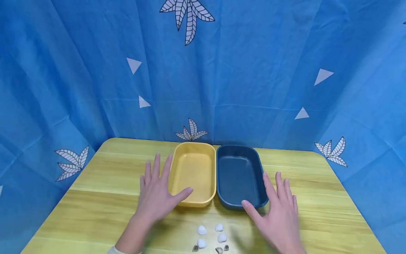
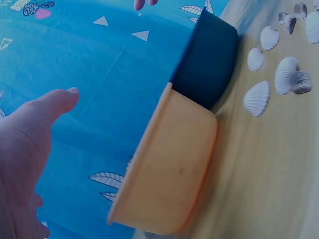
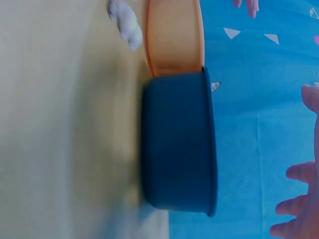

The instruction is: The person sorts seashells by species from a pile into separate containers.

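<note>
Item: your left hand (image 1: pixel 155 197), fingers spread flat, is lying beside the yellow rectangular plastic tray (image 1: pixel 192 173); your right hand (image 1: pixel 280 215), likewise flat, is lying beside the adjoining dark blue rectangular plastic tray (image 1: pixel 240 175). Small white seashells (image 1: pixel 211 237) are sitting on the wooden counter (image 1: pixel 95 211) between your hands.

2 trays: 1 yellow tray (image 1: pixel 192 173) & 1 dark blue tray (image 1: pixel 238 176). 4 white shells (image 1: pixel 201 230), 3 small grey shells (image 1: pixel 219 250). 2 hands (image 1: pixel 155 192).

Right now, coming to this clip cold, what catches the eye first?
Two trays sit side by side mid-table: a yellow tray on the left, a dark blue tray on the right. The left hand and right hand flank them with straight fingers. Small white shells lie at the table's near edge.
</note>
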